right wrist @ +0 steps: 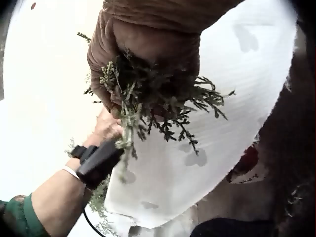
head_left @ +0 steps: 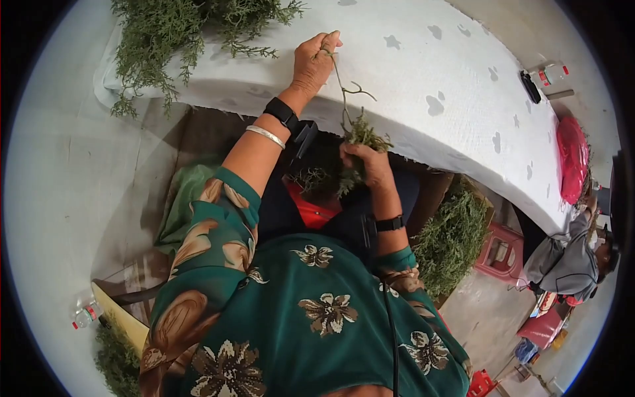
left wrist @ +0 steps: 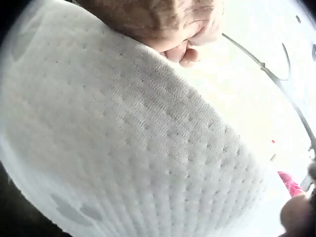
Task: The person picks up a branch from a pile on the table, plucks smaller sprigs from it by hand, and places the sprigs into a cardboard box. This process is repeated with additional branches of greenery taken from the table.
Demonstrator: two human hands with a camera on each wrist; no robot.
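Note:
Over the white cloth, my left hand [head_left: 312, 66] pinches the thin bare end of an evergreen sprig, its fingers curled in. From there the sprig's stem [head_left: 343, 99] runs down to my right hand [head_left: 372, 164], with one short side twig forking off. My right hand grips the sprig's leafy green part [head_left: 362, 134] just off the table's near edge. In the right wrist view the scale-like foliage [right wrist: 185, 128] sticks out below the fist. The left wrist view has the curled left hand [left wrist: 168, 22] at the top and the bare stem [left wrist: 281, 89] at the right.
A heap of green branches [head_left: 159, 46] lies on the left end of the cloth-covered table [head_left: 410, 73]. More greenery [head_left: 453, 238] stands at my right, near a pink stool [head_left: 501, 250]. A red bag [head_left: 573, 159] lies at the table's far right, near another person [head_left: 569, 264].

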